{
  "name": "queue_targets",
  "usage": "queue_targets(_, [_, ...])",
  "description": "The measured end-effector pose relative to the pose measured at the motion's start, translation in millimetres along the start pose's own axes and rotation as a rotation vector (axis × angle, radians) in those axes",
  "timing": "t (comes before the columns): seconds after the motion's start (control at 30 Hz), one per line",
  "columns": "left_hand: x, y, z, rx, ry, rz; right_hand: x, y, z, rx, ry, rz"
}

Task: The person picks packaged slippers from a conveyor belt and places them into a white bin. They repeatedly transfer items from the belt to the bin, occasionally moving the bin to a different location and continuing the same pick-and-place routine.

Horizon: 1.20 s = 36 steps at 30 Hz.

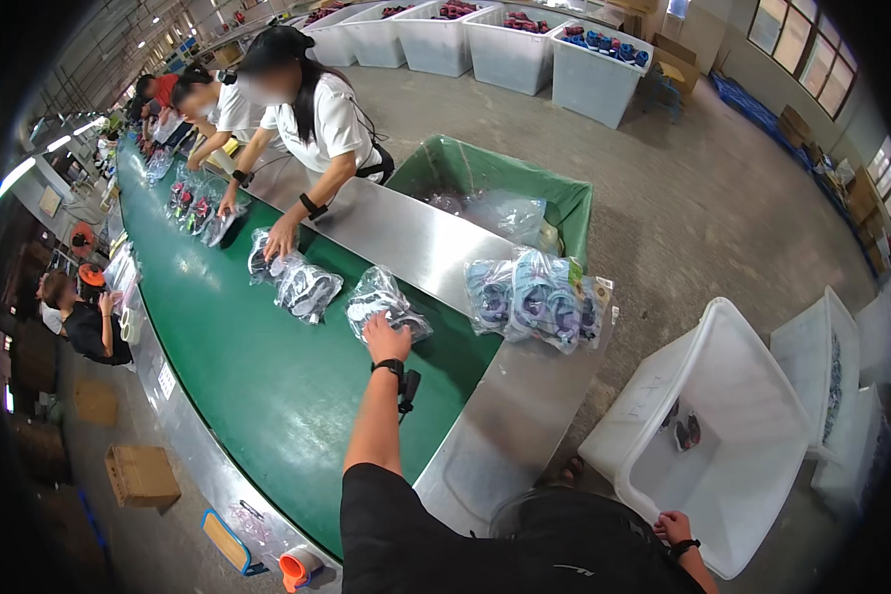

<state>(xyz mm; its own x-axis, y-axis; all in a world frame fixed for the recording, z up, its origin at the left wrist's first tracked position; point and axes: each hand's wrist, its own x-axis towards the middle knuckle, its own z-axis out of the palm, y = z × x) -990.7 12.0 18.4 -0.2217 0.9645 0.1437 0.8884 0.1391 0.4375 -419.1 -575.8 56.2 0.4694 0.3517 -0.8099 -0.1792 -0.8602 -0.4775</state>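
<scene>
A clear plastic bag of white and dark shoes (384, 300) lies on the green conveyor belt (267, 416). My left hand (387, 340) reaches forward, its fingers closed on the near side of that bag. At the lower right, my right hand (673, 528) is curled at the rim of a large white bin (653, 416), which stands tilted beside me. A few dark and red shoes (687, 433) sit inside it. Several bagged light-blue and purple shoes (543, 302) are piled on the metal table at the belt's end. A co-worker's hand touches another shoe bag (307, 289) just farther along.
A metal ledge (396, 223) runs along the belt's right side. Beyond it stands a green-lined bin (564, 208) holding clear plastic. Co-workers (317, 114) line the belt. White bins of shoes (604, 74) stand at the back. An orange cup (297, 569) is near the lower edge.
</scene>
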Motion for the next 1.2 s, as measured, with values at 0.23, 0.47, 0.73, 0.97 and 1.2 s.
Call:
queue_targets(0.23, [-65.8, 13.9, -28.6, 0.265, -0.184, 0.072, -3.4, -1.1, 10.1, -0.018, -0.002, -0.014])
queue_targets(0.47, [-163.0, -10.1, -14.0, -0.477, -0.118, -0.169, 0.7, -12.3, 26.2, 0.004, -0.058, -0.055])
queue_targets(0.73, [-202.3, -28.8, -29.5, -1.541, 0.185, -1.110, 16.5, -19.5, 27.2, -0.016, -0.082, -0.040])
queue_targets(0.97, [-150.3, -54.5, -12.7, -1.072, 0.055, -1.085, 30.1, -26.2, 30.0, 0.010, -0.113, -0.075])
queue_targets(1.2, [-143.5, -38.9, 10.6, -1.248, -0.195, -0.891, 35.3, -14.9, 26.0, 0.041, -0.107, -0.120])
